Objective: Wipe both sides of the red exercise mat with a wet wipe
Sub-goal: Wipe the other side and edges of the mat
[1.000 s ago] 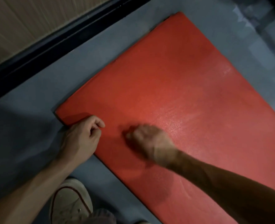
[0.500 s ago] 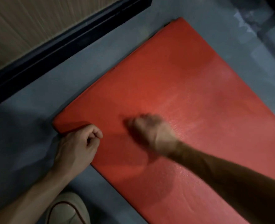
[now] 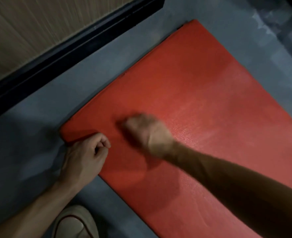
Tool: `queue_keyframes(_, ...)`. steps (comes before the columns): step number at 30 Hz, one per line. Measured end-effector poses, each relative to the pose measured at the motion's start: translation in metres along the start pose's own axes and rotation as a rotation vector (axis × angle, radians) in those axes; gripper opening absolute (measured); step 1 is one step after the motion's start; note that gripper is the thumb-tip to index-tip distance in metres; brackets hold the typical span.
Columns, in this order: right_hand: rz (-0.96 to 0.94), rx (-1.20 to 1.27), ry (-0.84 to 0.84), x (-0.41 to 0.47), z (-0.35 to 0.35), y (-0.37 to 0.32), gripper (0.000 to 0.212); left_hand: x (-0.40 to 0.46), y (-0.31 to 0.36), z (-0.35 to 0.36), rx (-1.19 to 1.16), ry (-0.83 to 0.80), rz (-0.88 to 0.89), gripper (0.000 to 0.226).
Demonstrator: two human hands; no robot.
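Observation:
The red exercise mat point(image 3: 201, 103) lies flat on the grey floor, running from the near left to the far right. My left hand point(image 3: 85, 155) sits on its near-left corner with the fingers curled over the edge, holding the corner, which looks slightly raised. My right hand point(image 3: 147, 131) is blurred with motion, bunched into a fist and pressed onto the mat just right of the left hand. The wet wipe is hidden under that fist. A damp sheen shows on the mat to the right of it.
A black threshold strip point(image 3: 69, 54) runs diagonally along the far left, with a wood-grain panel point(image 3: 30, 28) behind it. My light-coloured shoe point(image 3: 75, 222) stands on the grey floor point(image 3: 30, 134) near the mat's front edge.
My right fist has slid a little away from me and back across the same patch of the mat. My left hand has stayed on the corner. The view has shifted slightly.

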State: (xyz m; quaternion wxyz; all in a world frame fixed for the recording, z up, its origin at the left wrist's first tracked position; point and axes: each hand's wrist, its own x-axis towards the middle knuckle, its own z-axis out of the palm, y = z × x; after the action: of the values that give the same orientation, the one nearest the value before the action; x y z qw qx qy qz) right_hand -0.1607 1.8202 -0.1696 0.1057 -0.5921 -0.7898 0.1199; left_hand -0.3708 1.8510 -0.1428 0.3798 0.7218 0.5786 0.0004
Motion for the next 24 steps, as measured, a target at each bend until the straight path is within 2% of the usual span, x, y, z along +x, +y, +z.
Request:
queue_keyframes(1, -0.172, 0.016, -0.083, -0.010, 0.008, -0.017, 0.025, 0.000, 0.000, 0.000, 0.003, 0.006, 0.005, 0.012)
queue_keyframes(2, -0.268, 0.025, -0.138, -0.011, 0.004, -0.020, 0.028, 0.000, 0.001, 0.001, 0.012, 0.012, 0.015, 0.011)
queue_keyframes(3, -0.274, 0.020, -0.121, -0.005, -0.001, -0.009, 0.027, 0.000, 0.001, 0.001, 0.024, 0.021, 0.027, 0.011)
queue_keyframes(4, -0.175, -0.014, -0.044, 0.007, -0.008, 0.010, 0.021, 0.000, 0.000, 0.001, 0.030, 0.029, 0.039, 0.012)
queue_keyframes(6, 0.220, -0.161, 0.184, 0.032, -0.029, 0.061, 0.018, -0.002, -0.001, 0.001, 0.017, 0.034, 0.049, 0.013)
queue_keyframes(8, 0.612, -0.254, 0.192, 0.044, -0.056, 0.106, 0.032, -0.003, -0.001, 0.002, 0.019, 0.040, 0.056, 0.014)
queue_keyframes(9, 0.697, -0.232, 0.210, 0.045, -0.059, 0.113, 0.036, -0.004, -0.001, 0.002, 0.032, 0.050, 0.058, 0.015)
queue_keyframes(10, 0.699, -0.193, 0.221, 0.046, -0.055, 0.108, 0.037, -0.004, 0.000, 0.002, 0.042, 0.057, 0.055, 0.016)
queue_keyframes(12, 0.512, -0.101, 0.194, 0.047, -0.034, 0.067, 0.029, -0.005, 0.002, 0.002, 0.048, 0.058, 0.040, 0.017)
queue_keyframes(14, 0.166, -0.014, 0.107, 0.035, -0.008, 0.003, 0.021, -0.006, 0.004, 0.003, 0.055, 0.071, 0.040, 0.017)
queue_keyframes(16, -0.140, 0.012, -0.002, 0.009, 0.007, -0.037, 0.029, -0.008, 0.003, 0.003, 0.071, 0.078, 0.051, 0.018)
queue_keyframes(18, -0.193, 0.019, -0.061, -0.014, 0.003, -0.028, 0.030, -0.011, 0.001, 0.003, 0.065, 0.063, 0.058, 0.017)
queue_keyframes(20, -0.019, -0.039, 0.009, -0.035, -0.013, 0.013, 0.020, -0.014, -0.001, 0.005, 0.040, 0.054, 0.073, 0.018)
queue_keyframes(22, 0.349, -0.142, 0.065, -0.065, -0.033, 0.076, 0.016, -0.016, -0.002, 0.006, 0.025, 0.069, 0.083, 0.019)
queue_keyframes(24, 0.734, -0.227, 0.080, -0.104, -0.055, 0.117, 0.023, -0.018, -0.001, 0.008, 0.017, 0.091, 0.082, 0.019)
